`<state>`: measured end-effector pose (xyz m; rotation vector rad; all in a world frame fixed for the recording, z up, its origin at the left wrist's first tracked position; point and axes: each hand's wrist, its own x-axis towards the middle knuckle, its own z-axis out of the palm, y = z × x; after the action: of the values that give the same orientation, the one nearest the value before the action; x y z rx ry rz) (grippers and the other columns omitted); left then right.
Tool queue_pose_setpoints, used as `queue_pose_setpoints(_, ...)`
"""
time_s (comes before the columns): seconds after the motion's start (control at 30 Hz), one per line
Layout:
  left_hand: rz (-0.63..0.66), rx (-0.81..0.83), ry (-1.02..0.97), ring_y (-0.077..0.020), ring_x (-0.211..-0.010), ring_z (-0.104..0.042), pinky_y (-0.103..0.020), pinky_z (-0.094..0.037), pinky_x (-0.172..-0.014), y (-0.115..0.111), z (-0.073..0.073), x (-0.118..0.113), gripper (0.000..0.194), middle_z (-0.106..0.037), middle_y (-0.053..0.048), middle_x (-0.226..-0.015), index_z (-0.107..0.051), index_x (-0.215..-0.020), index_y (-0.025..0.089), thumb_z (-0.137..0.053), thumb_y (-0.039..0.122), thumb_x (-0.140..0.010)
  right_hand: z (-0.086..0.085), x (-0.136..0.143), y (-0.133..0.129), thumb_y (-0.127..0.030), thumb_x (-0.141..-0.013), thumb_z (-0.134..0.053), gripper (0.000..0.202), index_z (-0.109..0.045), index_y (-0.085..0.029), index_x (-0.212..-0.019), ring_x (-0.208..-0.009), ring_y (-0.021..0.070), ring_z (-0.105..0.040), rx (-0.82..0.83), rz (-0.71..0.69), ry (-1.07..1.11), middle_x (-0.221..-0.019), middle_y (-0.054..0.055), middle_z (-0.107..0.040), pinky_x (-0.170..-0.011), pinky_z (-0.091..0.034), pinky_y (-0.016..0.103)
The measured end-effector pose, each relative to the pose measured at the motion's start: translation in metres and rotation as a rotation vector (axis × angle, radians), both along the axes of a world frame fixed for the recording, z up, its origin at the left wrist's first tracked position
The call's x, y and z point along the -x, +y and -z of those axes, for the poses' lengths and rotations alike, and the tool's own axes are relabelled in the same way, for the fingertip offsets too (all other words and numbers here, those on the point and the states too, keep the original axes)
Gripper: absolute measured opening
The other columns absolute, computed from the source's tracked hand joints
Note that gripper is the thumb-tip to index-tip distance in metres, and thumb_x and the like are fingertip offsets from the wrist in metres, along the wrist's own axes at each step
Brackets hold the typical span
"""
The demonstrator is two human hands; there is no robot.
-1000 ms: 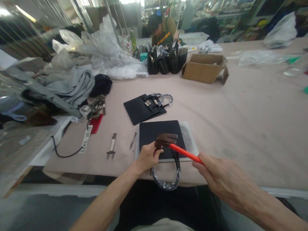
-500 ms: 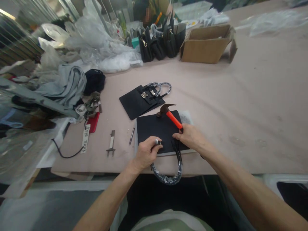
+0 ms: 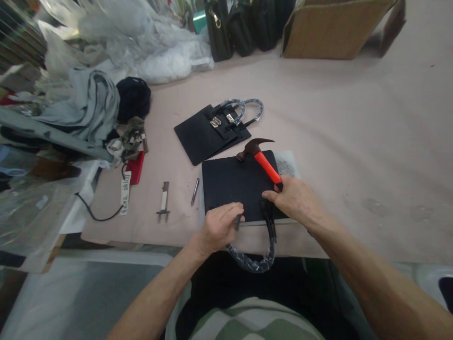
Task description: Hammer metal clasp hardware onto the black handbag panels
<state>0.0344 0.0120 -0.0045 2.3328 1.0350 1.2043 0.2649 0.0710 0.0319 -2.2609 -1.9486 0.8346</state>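
Note:
In my right hand point(image 3: 295, 196) is a claw hammer point(image 3: 266, 165) with an orange handle. Its dark head lies over a flat black bag panel point(image 3: 230, 182). My left hand point(image 3: 223, 224) is closed at the panel's near edge, around a short metal punch point(image 3: 238, 221) that the fingers partly cover. A bag handle point(image 3: 252, 262) wrapped in clear plastic loops off the near side of the panel, between my hands. Under the panel, a pale slab point(image 3: 287, 165) shows at the right.
Beyond the panel lie black bag pieces point(image 3: 208, 134) with metal clasps and wrapped handles. To the left are a thin metal rod point(image 3: 195, 191), a caliper point(image 3: 163, 202) and a red object point(image 3: 135, 168). Black bags point(image 3: 244, 28) and a cardboard box point(image 3: 332, 33) stand at the back.
The view has tipped downward. My left hand has turned, so the punch's bright round end no longer shows and a dark part points down. The right hand still holds the hammer.

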Motion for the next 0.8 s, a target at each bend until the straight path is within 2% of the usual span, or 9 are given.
queue_pose_setpoints(0.1,-0.220,0.176,-0.095,-0.0165,-0.088,-0.077,-0.027,-0.063,-0.083,-0.001,-0.003,-0.001,0.010,-0.080,-0.006,-0.095,-0.070,-0.101,0.017,-0.062,0.015,-0.095,-0.001,0.000,-0.001,-0.050,-0.081,-0.069,0.030,-0.060,-0.022,-0.087,-0.068,0.0216,-0.059,0.013,-0.002,-0.014,-0.075,0.005,-0.062,-0.058,-0.036,0.032)
queue_pose_setpoints(0.17,-0.287,0.286,-0.144,-0.0160,-0.085,-0.077,-0.026,-0.062,-0.081,0.001,-0.008,-0.002,0.009,-0.080,-0.004,-0.093,-0.071,-0.098,0.018,-0.064,0.016,-0.094,-0.002,0.000,0.000,-0.050,-0.080,-0.069,0.030,-0.060,-0.022,-0.087,-0.068,0.0214,-0.059,0.017,-0.001,-0.018,-0.075,0.004,-0.062,-0.058,-0.036,0.032)
queue_pose_setpoints(0.37,-0.179,0.360,-0.152,-0.0166,-0.081,-0.076,-0.025,-0.061,-0.075,0.009,-0.015,-0.008,0.010,-0.080,-0.004,-0.092,-0.074,-0.096,0.017,-0.066,0.015,-0.091,-0.004,0.002,0.000,-0.049,-0.080,-0.070,0.030,-0.059,-0.022,-0.087,-0.067,0.0206,-0.058,0.024,0.008,-0.020,-0.074,0.004,-0.062,-0.058,-0.036,0.032)
queue_pose_setpoints(0.67,-0.166,0.341,-0.150,-0.0150,-0.076,-0.075,-0.023,-0.061,-0.071,0.011,-0.015,-0.013,0.008,-0.080,-0.004,-0.089,-0.073,-0.095,0.017,-0.067,0.016,-0.091,-0.004,0.002,-0.002,-0.050,-0.082,-0.070,0.031,-0.060,-0.021,-0.090,-0.073,0.0234,-0.061,0.009,0.002,-0.005,-0.078,0.006,-0.065,-0.060,-0.036,0.033)
queue_pose_setpoints(0.8,-0.121,0.256,-0.116,-0.0158,-0.082,-0.076,-0.025,-0.062,-0.077,0.008,-0.013,-0.016,0.010,-0.079,-0.005,-0.093,-0.072,-0.099,0.018,-0.064,0.018,-0.093,-0.002,0.001,-0.003,-0.049,-0.082,-0.069,0.030,-0.060,-0.021,-0.090,-0.074,0.0244,-0.063,-0.008,-0.006,0.007,-0.080,0.008,-0.067,-0.059,-0.036,0.033)
